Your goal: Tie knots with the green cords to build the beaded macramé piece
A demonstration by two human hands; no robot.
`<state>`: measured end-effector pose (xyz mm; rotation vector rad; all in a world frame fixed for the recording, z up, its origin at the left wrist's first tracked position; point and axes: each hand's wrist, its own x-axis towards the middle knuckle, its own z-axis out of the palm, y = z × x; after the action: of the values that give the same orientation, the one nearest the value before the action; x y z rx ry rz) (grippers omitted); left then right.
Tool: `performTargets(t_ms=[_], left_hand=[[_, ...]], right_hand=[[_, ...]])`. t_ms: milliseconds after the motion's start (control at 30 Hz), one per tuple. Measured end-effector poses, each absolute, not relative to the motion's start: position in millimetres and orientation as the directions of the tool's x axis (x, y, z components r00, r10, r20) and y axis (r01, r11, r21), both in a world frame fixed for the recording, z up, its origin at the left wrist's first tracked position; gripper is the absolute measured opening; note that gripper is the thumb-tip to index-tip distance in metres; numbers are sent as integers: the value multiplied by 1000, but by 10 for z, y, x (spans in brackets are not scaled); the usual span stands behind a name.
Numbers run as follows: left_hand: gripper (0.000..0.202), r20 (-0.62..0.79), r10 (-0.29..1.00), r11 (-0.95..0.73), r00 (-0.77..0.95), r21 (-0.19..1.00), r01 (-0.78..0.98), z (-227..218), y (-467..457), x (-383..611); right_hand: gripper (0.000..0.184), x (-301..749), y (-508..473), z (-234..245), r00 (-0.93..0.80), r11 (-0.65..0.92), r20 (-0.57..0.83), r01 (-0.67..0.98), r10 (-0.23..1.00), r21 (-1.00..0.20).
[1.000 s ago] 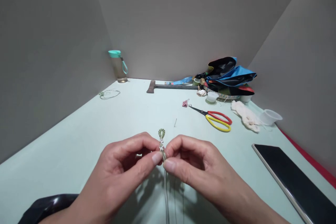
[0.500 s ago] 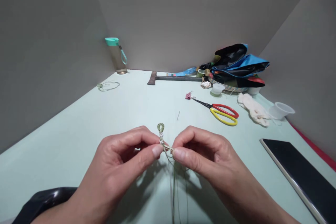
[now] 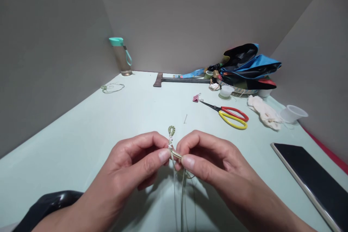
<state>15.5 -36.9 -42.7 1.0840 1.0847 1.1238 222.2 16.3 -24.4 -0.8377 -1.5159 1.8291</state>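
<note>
Item: knotted green cord [image 3: 170,141] with a small beaded loop at its top, its long strands hanging down.
Location: held in the air above the pale green tabletop [image 3: 81,123], between both hands.
Left hand [image 3: 127,163]: pinched the knotted section between thumb and curled fingers [image 3: 164,155].
Right hand [image 3: 214,159]: pinched pale strands of the cord just beside the knots, thumb pressed against curled fingers.
Nearby: a steel pin [image 3: 185,118] lay beyond the hands; red-and-yellow scissors [image 3: 231,116] lay beside a pink binder clip [image 3: 195,98].
Also present: a coil of thin green cord [image 3: 112,87], a plastic cup [image 3: 292,113], a crumpled white cloth [image 3: 263,113], a dark tablet [image 3: 307,174].
</note>
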Motion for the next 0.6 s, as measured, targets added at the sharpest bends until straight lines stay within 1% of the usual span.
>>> performTargets(t_ms=[100, 267, 400, 500, 600], left_hand=[[23, -100, 986, 122, 133, 978, -167, -421, -361, 160], [22, -126, 980, 156, 154, 967, -201, -402, -353, 171], [21, -112, 977, 152, 182, 963, -224, -406, -371, 162], [20, -103, 981, 136, 166, 969, -206, -412, -385, 163], [20, -111, 986, 131, 126, 978, -161, -411, -391, 171]], right_hand=[[24, 2225, 160, -251, -623, -189, -99, -79, 776, -979], [26, 2243, 162, -288, -628, -191, -78, -115, 775, -975], [25, 2253, 182, -318, -657, -197, -57, -141, 752, -970], [24, 2250, 197, -327, -667, -217, -76, -132, 741, -967], [26, 2241, 206, -324, -660, -199, -89, -94, 746, -975]])
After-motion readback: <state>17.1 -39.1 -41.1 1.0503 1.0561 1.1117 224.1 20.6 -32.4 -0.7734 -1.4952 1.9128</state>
